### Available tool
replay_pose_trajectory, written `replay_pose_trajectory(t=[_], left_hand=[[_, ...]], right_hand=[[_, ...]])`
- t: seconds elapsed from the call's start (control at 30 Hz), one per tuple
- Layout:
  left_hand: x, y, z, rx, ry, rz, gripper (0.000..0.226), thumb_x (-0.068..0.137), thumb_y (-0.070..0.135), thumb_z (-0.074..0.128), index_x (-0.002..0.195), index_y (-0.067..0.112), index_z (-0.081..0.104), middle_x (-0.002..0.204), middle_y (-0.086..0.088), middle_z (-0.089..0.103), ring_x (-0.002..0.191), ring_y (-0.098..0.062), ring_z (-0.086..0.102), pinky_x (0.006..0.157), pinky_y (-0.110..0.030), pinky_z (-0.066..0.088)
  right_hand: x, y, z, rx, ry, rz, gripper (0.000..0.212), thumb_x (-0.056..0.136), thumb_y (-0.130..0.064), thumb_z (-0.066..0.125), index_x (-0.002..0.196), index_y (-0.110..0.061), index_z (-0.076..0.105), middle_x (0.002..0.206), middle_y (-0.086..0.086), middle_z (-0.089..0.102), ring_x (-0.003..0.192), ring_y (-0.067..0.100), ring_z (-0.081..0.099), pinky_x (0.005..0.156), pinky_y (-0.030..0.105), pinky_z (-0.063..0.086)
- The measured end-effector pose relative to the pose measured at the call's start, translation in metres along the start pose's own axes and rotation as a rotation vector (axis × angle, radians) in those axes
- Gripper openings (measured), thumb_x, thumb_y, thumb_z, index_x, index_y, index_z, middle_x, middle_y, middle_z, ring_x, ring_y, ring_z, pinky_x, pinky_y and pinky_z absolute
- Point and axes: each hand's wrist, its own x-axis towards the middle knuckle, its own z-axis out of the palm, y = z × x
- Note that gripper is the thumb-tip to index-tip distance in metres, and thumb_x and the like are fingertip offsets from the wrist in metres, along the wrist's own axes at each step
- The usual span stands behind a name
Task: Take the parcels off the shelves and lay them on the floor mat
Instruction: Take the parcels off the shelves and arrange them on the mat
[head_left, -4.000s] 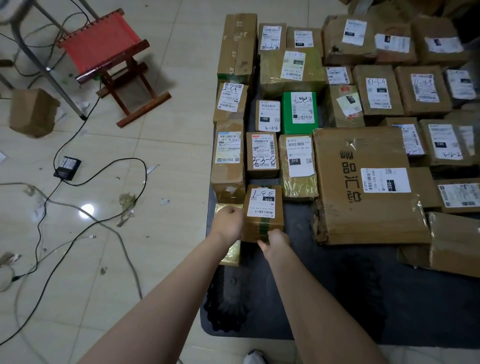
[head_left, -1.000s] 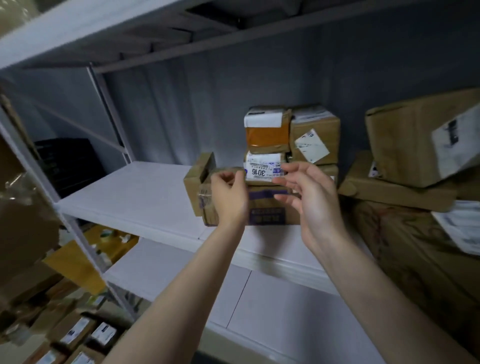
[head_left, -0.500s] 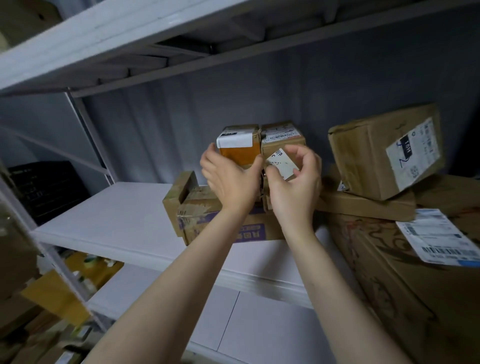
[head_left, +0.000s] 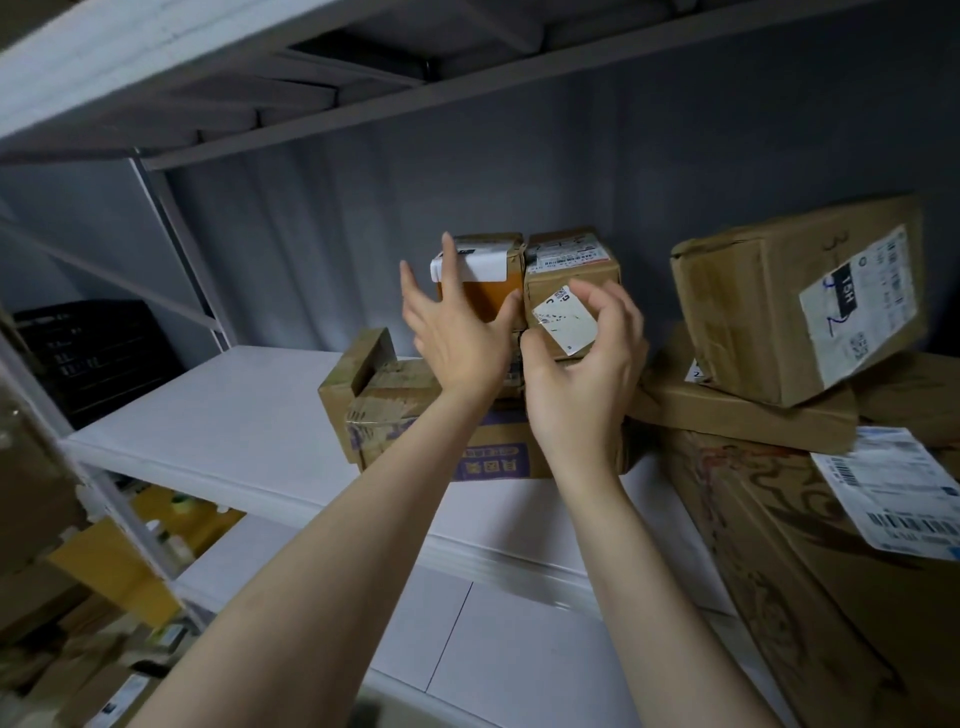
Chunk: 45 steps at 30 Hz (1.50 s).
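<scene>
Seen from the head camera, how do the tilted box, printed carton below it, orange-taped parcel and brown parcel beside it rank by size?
1. printed carton, nearest the camera and cropped.
2. tilted box.
3. orange-taped parcel and brown parcel look alike; the left hand and right hand partly cover them.

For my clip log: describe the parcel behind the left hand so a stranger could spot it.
On the white shelf, a stack of boxes stands against the grey wall. Two parcels sit side by side on top; it is the left parcel, orange-fronted with a white label, unlike its plain brown neighbour.
</scene>
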Motion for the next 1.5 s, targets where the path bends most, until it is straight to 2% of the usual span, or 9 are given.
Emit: replay_pose_trajectory(t=[0.3, 0.43, 0.57, 0.73, 0.8, 0.9, 1.03, 1.33, 1.5], left_hand=[[0.004, -0.002, 0.006, -0.044, 0.040, 0.009, 0.082, 0.070, 0.049, 0.078, 0.138, 0.029, 0.037, 0.154, -0.008, 0.022, 0.138, -0.033, 0.030, 0.104, -0.051, 0.041], [0.005, 0.000, 0.003, -0.061, 0.064, 0.038, 0.080, 0.065, 0.043, 0.078, 0.132, 0.025, 0.037, 0.134, -0.002, 0.038, 0.121, -0.027, 0.047, 0.084, -0.035, 0.047], [0.006, 0.000, -0.007, -0.213, 0.084, 0.005, 0.075, 0.062, 0.035, 0.078, 0.126, 0.026, 0.040, 0.128, 0.000, 0.042, 0.117, -0.022, 0.050, 0.088, -0.037, 0.051], [0.001, -0.009, -0.036, -0.392, 0.173, 0.019, 0.073, 0.064, 0.030, 0.079, 0.127, 0.023, 0.043, 0.126, 0.002, 0.045, 0.111, -0.006, 0.046, 0.080, -0.006, 0.041], [-0.008, -0.020, -0.052, -0.437, 0.191, 0.010, 0.073, 0.063, 0.029, 0.079, 0.127, 0.022, 0.043, 0.126, 0.002, 0.047, 0.114, -0.007, 0.049, 0.088, -0.011, 0.046], [-0.025, -0.047, -0.079, -0.442, 0.175, -0.002, 0.072, 0.064, 0.024, 0.079, 0.126, 0.020, 0.043, 0.127, 0.001, 0.051, 0.119, -0.015, 0.054, 0.097, -0.039, 0.051], [-0.049, -0.093, -0.126, -0.378, 0.140, -0.014, 0.073, 0.066, 0.017, 0.081, 0.128, 0.018, 0.043, 0.129, 0.001, 0.051, 0.123, -0.016, 0.052, 0.099, -0.044, 0.050], [-0.127, -0.188, -0.272, -0.149, 0.232, -0.134, 0.078, 0.065, 0.019, 0.087, 0.130, 0.014, 0.043, 0.127, -0.004, 0.050, 0.119, -0.019, 0.052, 0.097, -0.045, 0.048], [-0.185, -0.236, -0.346, -0.057, 0.327, -0.278, 0.077, 0.065, 0.031, 0.085, 0.130, 0.023, 0.043, 0.127, 0.004, 0.050, 0.119, -0.010, 0.050, 0.099, -0.039, 0.048]], right_hand=[[-0.002, -0.001, 0.005, -0.044, -0.002, 0.009, 0.041, 0.084, -0.012, 0.072, 0.124, -0.012, 0.063, 0.143, 0.004, 0.048, 0.136, 0.022, 0.037, 0.108, 0.029, 0.033], [-0.006, -0.001, 0.008, -0.046, -0.005, -0.008, 0.042, 0.082, -0.012, 0.072, 0.123, -0.011, 0.063, 0.142, 0.004, 0.048, 0.133, 0.019, 0.038, 0.104, 0.015, 0.029], [-0.012, 0.000, 0.011, -0.011, -0.018, -0.029, 0.042, 0.081, -0.012, 0.072, 0.122, -0.011, 0.064, 0.141, 0.005, 0.049, 0.131, 0.018, 0.040, 0.102, 0.010, 0.026], [-0.030, 0.000, 0.017, 0.088, -0.062, -0.010, 0.043, 0.080, -0.011, 0.069, 0.122, -0.009, 0.063, 0.141, 0.008, 0.049, 0.137, 0.020, 0.040, 0.107, 0.011, 0.029], [-0.042, -0.002, 0.021, 0.168, -0.099, 0.018, 0.043, 0.081, -0.008, 0.068, 0.123, -0.006, 0.061, 0.141, 0.010, 0.048, 0.137, 0.021, 0.041, 0.110, 0.021, 0.039], [-0.062, -0.004, 0.030, 0.290, -0.137, 0.052, 0.039, 0.081, -0.002, 0.066, 0.119, -0.005, 0.062, 0.137, 0.011, 0.052, 0.131, 0.020, 0.050, 0.105, 0.039, 0.049], [-0.098, -0.012, 0.048, 0.412, -0.250, 0.182, 0.041, 0.082, -0.003, 0.066, 0.113, -0.028, 0.058, 0.128, 0.008, 0.061, 0.117, 0.012, 0.062, 0.090, 0.028, 0.056], [-0.237, -0.053, 0.107, 0.457, -0.596, 0.542, 0.042, 0.081, -0.001, 0.067, 0.115, -0.023, 0.061, 0.116, 0.004, 0.066, 0.108, 0.008, 0.065, 0.069, 0.016, 0.055], [-0.324, -0.087, 0.117, 0.418, -0.851, 0.621, 0.043, 0.078, -0.015, 0.071, 0.117, -0.026, 0.059, 0.124, 0.001, 0.062, 0.111, 0.006, 0.062, 0.075, 0.019, 0.057]])
